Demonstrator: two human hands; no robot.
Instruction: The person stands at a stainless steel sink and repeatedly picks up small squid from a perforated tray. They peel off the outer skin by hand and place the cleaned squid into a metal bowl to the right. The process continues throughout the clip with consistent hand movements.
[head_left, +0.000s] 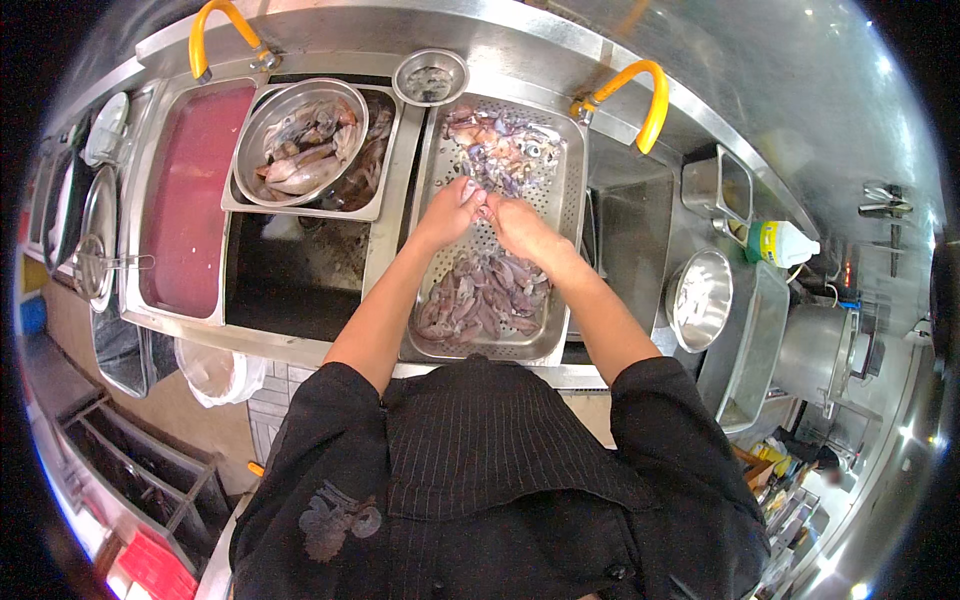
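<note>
My left hand (452, 212) and my right hand (513, 225) meet above the middle of a perforated steel pan (564, 217). Both close on a small, pale piece of squid (482, 208), mostly hidden by the fingers. Beyond them, at the pan's far end, lies a heap of squid scraps (501, 146), whitish and purple. Whole small squid (487, 296) are piled at the near end, under my forearms. Left of the pan, a round steel bowl (241, 161) holds larger squid (307, 165). A small steel bowl (395, 77) with translucent pieces stands at the pan's far left corner.
Reddish liquid (195, 202) fills a basin at left. Two yellow faucets (217, 22) (655, 97) arch over the back edge. At right are a steel bowl (701, 300) with white pieces, a rectangular steel container (720, 184), a plastic jug (780, 244) and a large pot (814, 356).
</note>
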